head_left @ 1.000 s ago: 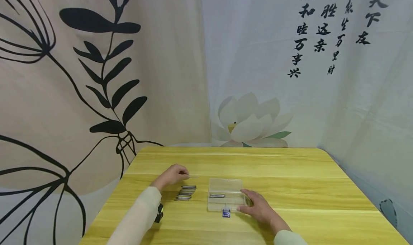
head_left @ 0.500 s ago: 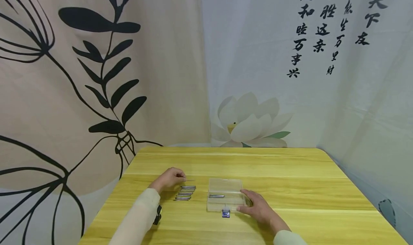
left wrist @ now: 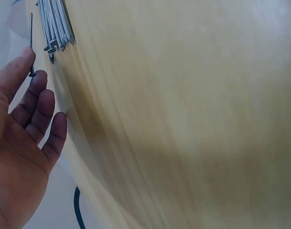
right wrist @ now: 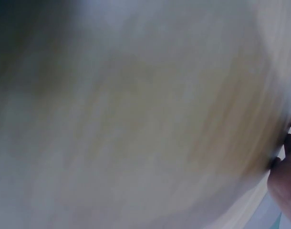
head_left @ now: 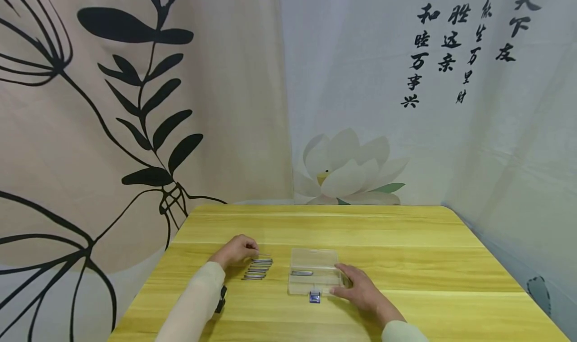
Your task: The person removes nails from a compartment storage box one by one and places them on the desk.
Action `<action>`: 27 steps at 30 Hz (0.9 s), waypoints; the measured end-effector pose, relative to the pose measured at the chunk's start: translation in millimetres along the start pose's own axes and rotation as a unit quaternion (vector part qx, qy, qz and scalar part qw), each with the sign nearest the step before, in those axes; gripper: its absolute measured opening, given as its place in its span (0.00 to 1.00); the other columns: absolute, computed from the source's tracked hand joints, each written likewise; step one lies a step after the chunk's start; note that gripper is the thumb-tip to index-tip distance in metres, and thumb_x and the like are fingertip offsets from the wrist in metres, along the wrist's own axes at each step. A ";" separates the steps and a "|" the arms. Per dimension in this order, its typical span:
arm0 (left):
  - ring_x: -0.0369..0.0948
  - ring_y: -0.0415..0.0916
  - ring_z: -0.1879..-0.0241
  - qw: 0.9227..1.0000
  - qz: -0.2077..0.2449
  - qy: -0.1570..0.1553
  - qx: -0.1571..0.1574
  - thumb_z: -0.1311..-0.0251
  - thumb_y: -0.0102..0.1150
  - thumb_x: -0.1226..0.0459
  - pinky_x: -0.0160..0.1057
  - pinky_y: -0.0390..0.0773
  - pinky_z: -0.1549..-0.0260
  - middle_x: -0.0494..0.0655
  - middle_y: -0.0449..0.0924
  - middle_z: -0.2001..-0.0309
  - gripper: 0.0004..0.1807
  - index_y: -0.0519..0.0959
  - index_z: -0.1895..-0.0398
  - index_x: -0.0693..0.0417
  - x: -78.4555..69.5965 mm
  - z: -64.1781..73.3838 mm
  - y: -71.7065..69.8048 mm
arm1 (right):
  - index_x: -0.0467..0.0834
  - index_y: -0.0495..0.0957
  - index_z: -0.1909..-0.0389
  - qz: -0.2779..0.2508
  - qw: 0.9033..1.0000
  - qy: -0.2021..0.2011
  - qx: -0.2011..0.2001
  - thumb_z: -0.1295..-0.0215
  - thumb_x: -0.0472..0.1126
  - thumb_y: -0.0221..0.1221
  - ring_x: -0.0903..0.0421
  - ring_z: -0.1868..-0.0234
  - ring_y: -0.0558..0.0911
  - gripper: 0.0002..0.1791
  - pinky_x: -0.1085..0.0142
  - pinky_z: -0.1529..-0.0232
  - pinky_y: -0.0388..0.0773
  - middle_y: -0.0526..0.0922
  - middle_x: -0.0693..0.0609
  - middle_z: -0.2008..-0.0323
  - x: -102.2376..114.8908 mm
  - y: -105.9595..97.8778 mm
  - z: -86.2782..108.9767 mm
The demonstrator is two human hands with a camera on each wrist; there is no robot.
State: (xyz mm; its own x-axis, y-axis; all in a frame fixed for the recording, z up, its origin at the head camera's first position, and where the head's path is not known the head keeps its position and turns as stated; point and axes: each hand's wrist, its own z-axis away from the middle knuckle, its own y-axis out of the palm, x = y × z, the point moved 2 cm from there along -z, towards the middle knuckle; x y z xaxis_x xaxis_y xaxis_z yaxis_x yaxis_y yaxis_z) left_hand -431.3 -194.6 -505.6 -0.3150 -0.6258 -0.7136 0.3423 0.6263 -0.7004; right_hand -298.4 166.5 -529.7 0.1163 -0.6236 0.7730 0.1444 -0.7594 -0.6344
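Between thumb and fingertips my left hand (head_left: pixel 235 250) pinches a single nail (left wrist: pixel 31 45), its head near the fingers. Just below that hand in the head view, several nails (head_left: pixel 257 270) lie side by side in a row. My right hand (head_left: pixel 359 288) rests at the right side of a clear plastic box (head_left: pixel 314 285), thumb at its near corner and fingers at its far side, gripping it. The box stands with its lid (head_left: pixel 314 256) folded back, and a few nails (head_left: pixel 301 273) lie inside. In the right wrist view my right hand (right wrist: pixel 285 174) shows only at the edge.
A blue label or latch (head_left: pixel 314 297) sits at the front of the box. All of it rests on a yellow wood-grain table (head_left: pixel 387 237). Behind the table hangs a printed curtain (head_left: pixel 243 106). A dark band (head_left: pixel 221 300) is on my left wrist.
My left hand has come a little nearer with the nail, down toward the far end of the nail row. My right hand and the box have stayed put.
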 end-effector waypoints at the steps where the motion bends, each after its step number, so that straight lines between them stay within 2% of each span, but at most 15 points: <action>1: 0.40 0.68 0.70 1.000 -0.003 0.000 -0.001 0.34 0.61 0.69 0.41 0.71 0.65 0.49 0.80 0.70 0.06 0.83 0.70 0.61 -0.1 -0.3 0.1 | 0.42 0.67 0.29 0.000 1.000 -0.001 0.000 0.41 0.53 0.70 0.27 0.31 0.58 0.42 0.31 0.37 0.52 0.62 0.31 0.31 -0.1 0.0 -0.2; 10: 0.40 0.70 0.70 0.999 -0.023 -0.022 0.005 0.35 0.62 0.68 0.41 0.72 0.67 0.45 0.81 0.70 0.06 0.85 0.70 0.56 2.2 -1.7 3.4 | 0.41 0.67 0.30 -0.001 1.000 -0.008 -0.001 0.41 0.52 0.70 0.28 0.31 0.59 0.41 0.32 0.36 0.53 0.64 0.31 0.32 -0.7 0.2 -1.1; 17: 0.38 0.74 0.66 0.998 -0.054 -0.029 -0.006 0.37 0.65 0.67 0.42 0.76 0.62 0.41 0.81 0.68 0.04 0.86 0.70 0.52 3.4 -0.2 2.4 | 0.41 0.67 0.30 -0.002 1.000 -0.001 -0.002 0.41 0.53 0.70 0.28 0.31 0.57 0.42 0.31 0.36 0.52 0.62 0.31 0.31 0.6 -0.3 0.0; 27: 0.38 0.75 0.66 0.997 -0.062 -0.032 -0.014 0.36 0.64 0.67 0.43 0.76 0.61 0.41 0.83 0.67 0.04 0.86 0.69 0.53 -0.8 4.2 -2.4 | 0.42 0.67 0.29 -0.003 1.000 0.011 0.002 0.41 0.54 0.70 0.28 0.30 0.56 0.42 0.32 0.36 0.51 0.61 0.31 0.30 0.7 -0.9 0.7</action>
State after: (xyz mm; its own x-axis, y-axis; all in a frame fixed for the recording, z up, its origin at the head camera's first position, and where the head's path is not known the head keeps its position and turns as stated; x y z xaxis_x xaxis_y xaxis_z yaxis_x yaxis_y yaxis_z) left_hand -428.2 -197.5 -503.3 -0.2964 -0.7269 -0.6195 0.2787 0.5545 -0.7841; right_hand -297.8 166.9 -528.6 0.0931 -0.6233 0.7764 0.1489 -0.7623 -0.6299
